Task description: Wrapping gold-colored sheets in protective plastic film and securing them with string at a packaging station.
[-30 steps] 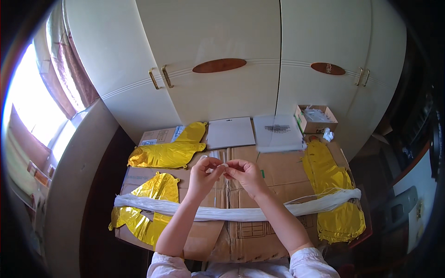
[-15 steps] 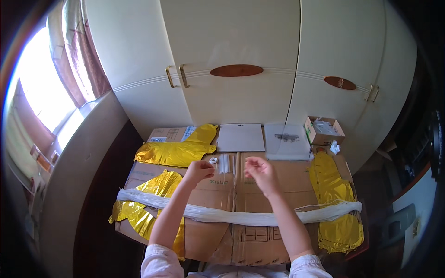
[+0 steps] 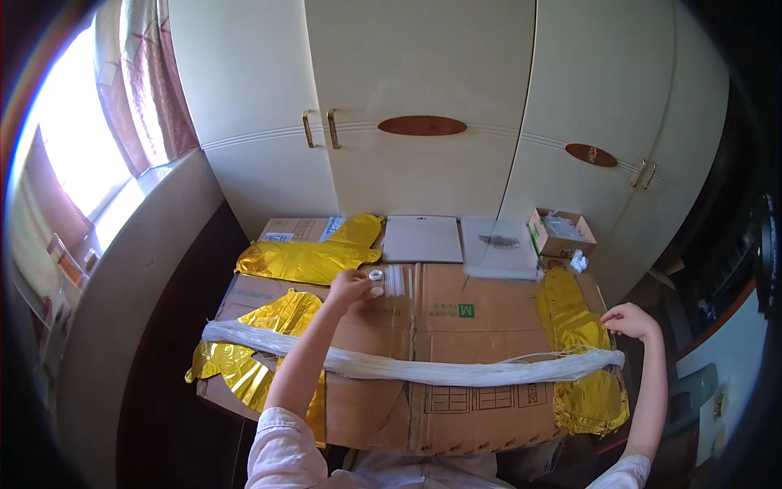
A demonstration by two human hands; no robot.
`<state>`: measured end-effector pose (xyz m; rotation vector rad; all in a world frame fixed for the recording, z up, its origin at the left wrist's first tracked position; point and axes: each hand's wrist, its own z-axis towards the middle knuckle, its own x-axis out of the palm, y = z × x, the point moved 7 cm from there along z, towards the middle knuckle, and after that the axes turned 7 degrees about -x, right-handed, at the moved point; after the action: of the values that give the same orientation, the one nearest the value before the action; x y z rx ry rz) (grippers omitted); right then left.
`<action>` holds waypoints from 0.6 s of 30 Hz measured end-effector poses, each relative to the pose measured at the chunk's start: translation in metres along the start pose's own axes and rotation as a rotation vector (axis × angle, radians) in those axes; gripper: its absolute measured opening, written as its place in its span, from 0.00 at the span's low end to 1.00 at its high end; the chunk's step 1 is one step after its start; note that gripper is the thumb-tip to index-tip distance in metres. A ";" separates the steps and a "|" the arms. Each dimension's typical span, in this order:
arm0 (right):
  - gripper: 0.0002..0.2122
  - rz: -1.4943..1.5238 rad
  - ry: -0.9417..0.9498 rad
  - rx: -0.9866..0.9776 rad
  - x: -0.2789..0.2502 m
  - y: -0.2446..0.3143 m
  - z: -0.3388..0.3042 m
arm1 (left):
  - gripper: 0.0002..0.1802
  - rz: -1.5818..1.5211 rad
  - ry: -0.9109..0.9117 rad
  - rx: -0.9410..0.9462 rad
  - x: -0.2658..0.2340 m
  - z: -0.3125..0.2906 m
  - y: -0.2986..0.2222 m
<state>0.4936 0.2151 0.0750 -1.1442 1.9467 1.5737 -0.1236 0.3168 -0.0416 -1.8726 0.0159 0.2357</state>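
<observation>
A small white disc [image 3: 377,291] shows at the fingertips of my left hand [image 3: 350,288], which is closed in a pinch on it. Just beyond lies a small white roll [image 3: 375,275], beside a row of thin clear strips [image 3: 394,280]. My right hand [image 3: 632,320] is out at the right edge of the table, thumb and fingers pinched together. What it holds, if anything, is too fine to make out. Below it, a long bundle of white strands [image 3: 456,373] stretches across the cardboard [image 3: 489,326], over the gold foil pieces at both ends.
Gold foil shapes [image 3: 305,258] lie at the back left, front left [image 3: 236,371] and right [image 3: 582,399]. Along the back are a pale flat board [image 3: 422,240], a clear plastic sheet [image 3: 498,261] and an open small box [image 3: 562,243] with crumpled white tissue [image 3: 578,261] nearby. Cupboard doors [image 3: 423,179] stand behind.
My hands have moved apart: the right one swept far right to the table's edge, while the left shifted slightly away from me. The white disc now shows at my left fingertips.
</observation>
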 end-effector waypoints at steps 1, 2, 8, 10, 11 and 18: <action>0.13 0.005 -0.026 0.003 0.004 -0.005 -0.006 | 0.18 -0.004 -0.004 -0.028 -0.004 -0.005 -0.004; 0.13 0.010 -0.054 0.009 0.007 -0.009 -0.015 | 0.20 -0.008 -0.004 -0.057 -0.007 -0.017 -0.016; 0.15 -0.050 0.283 -0.456 0.124 0.151 -0.015 | 0.13 -0.052 -0.055 0.057 -0.067 -0.044 -0.031; 0.16 -0.020 0.303 -0.457 0.142 0.161 -0.014 | 0.12 0.078 -0.013 -0.011 -0.062 -0.042 -0.022; 0.16 -0.009 0.310 -0.463 0.148 0.165 -0.013 | 0.12 0.141 0.004 -0.039 -0.061 -0.042 -0.020; 0.16 0.000 0.275 -0.494 0.168 0.158 -0.014 | 0.11 0.452 -0.119 0.005 -0.079 -0.035 -0.008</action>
<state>0.2732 0.1496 0.0550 -1.6259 1.7546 2.0604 -0.1947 0.2773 -0.0100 -1.8281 0.3600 0.6553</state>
